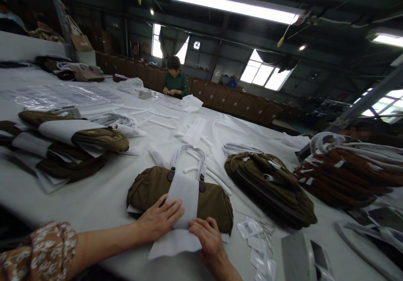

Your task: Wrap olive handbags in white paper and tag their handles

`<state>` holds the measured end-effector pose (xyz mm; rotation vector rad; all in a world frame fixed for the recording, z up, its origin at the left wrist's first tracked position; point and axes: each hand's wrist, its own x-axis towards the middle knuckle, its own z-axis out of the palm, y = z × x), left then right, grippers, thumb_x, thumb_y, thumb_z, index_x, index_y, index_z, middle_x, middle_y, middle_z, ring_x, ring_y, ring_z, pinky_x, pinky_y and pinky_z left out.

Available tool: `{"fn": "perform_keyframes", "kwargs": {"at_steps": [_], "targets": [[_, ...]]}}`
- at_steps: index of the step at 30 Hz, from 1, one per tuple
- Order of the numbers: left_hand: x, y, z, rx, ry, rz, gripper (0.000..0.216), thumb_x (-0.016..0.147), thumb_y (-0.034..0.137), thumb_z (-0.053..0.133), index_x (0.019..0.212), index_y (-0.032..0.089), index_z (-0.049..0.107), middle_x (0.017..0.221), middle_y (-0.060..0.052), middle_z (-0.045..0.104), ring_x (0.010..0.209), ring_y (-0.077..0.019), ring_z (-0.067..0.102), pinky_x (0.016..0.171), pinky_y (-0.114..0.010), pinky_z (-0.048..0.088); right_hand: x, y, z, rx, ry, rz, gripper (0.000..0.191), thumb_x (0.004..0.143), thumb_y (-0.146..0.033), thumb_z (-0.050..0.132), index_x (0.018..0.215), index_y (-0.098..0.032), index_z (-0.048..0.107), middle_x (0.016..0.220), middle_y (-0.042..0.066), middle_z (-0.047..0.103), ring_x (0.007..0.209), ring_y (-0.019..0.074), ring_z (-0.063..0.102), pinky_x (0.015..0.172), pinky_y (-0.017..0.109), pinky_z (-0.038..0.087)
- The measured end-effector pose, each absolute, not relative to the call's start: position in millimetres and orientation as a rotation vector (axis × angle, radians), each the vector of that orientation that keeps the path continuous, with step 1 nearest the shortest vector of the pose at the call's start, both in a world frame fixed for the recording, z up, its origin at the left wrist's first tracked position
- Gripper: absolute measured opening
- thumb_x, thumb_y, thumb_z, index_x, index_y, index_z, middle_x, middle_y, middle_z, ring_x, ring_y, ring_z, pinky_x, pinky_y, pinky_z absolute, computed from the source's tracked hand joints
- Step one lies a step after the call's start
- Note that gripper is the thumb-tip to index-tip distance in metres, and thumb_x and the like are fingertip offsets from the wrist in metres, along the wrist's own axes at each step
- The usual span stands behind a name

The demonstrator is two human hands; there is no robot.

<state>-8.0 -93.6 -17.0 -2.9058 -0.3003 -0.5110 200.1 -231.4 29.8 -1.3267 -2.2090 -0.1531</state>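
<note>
Dim workshop hall under long strip lights, with a broad white worktable stretching from near to far. Left hand flat and spread, palm down, pressing on a white sheet of wrapping paper. Right hand likewise flat, fingers together, pressing the near part of the same sheet just beside the left. Nothing gripped by either hand; both simply resting on the paper. Sheet draped over the middle of an olive-brown fabric handbag, lying flat on the table at near centre, its near end hanging past the bag's near edge. Paper-wrapped bag handles arching just beyond the bag's far edge.

Small clear packets with printed cards scattered to the right of the right hand. Further right, a stack of olive-brown handbags lying on their sides, then a pile of rust-brown handbags with white-wrapped handles at the far right. On the left, a heap of olive-brown bags interleaved with white paper sheets. White paper strips strewn across the middle of the table. At the far end, a person in a green top with hands together at the table's edge, brown cardboard boxes lined up behind.
</note>
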Motion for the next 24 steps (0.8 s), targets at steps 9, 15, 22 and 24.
{"fn": "perform_keyframes", "kwargs": {"at_steps": [9, 15, 22, 24], "targets": [[-20.7, -99.6, 3.8, -3.168, -0.318, -0.523, 0.05, 0.085, 0.015, 0.053, 0.132, 0.026, 0.043, 0.113, -0.004, 0.06, 0.097, -0.0208, 0.052, 0.095, -0.038, 0.038, 197.0, -220.6, 10.9, -1.82, -1.706, -0.044, 0.018, 0.09, -0.022, 0.05, 0.086, -0.022, 0.068, 0.076, 0.003, 0.061, 0.075, 0.0193, 0.053, 0.069, 0.032, 0.036], [-23.4, -120.3, 19.1, -3.423, -0.869, -0.678, 0.104, 0.067, 0.021, 0.072, 0.147, 0.025, 0.005, 0.12, -0.006, 0.058, 0.109, -0.0262, 0.05, 0.104, -0.052, 0.032, 197.2, -219.0, 6.8, -1.891, -1.574, 0.016, 0.014, 0.082, -0.019, 0.057, 0.087, -0.022, 0.07, 0.077, 0.003, 0.06, 0.075, 0.0196, 0.053, 0.069, 0.031, 0.037], [-23.5, -120.6, 6.9, -3.429, -0.753, -0.686, 0.135, 0.051, 0.041, 0.089, 0.148, 0.03, -0.005, 0.131, -0.009, 0.056, 0.117, -0.0319, 0.05, 0.11, -0.067, 0.018, 194.0, -215.3, 6.5, -1.934, -1.496, -0.014, 0.013, 0.086, -0.025, 0.056, 0.081, -0.021, 0.068, 0.075, 0.003, 0.059, 0.074, 0.0192, 0.053, 0.069, 0.031, 0.037], [-27.6, -115.4, 6.5, -3.428, -0.734, -0.692, 0.115, 0.067, 0.038, 0.08, 0.148, 0.03, 0.0, 0.129, -0.009, 0.057, 0.117, -0.0294, 0.051, 0.109, -0.06, 0.027, 192.9, -214.7, 6.5, -1.909, -1.473, -0.033, 0.015, 0.088, -0.026, 0.054, 0.081, -0.022, 0.067, 0.075, 0.004, 0.06, 0.074, 0.0194, 0.053, 0.07, 0.032, 0.038]]}}
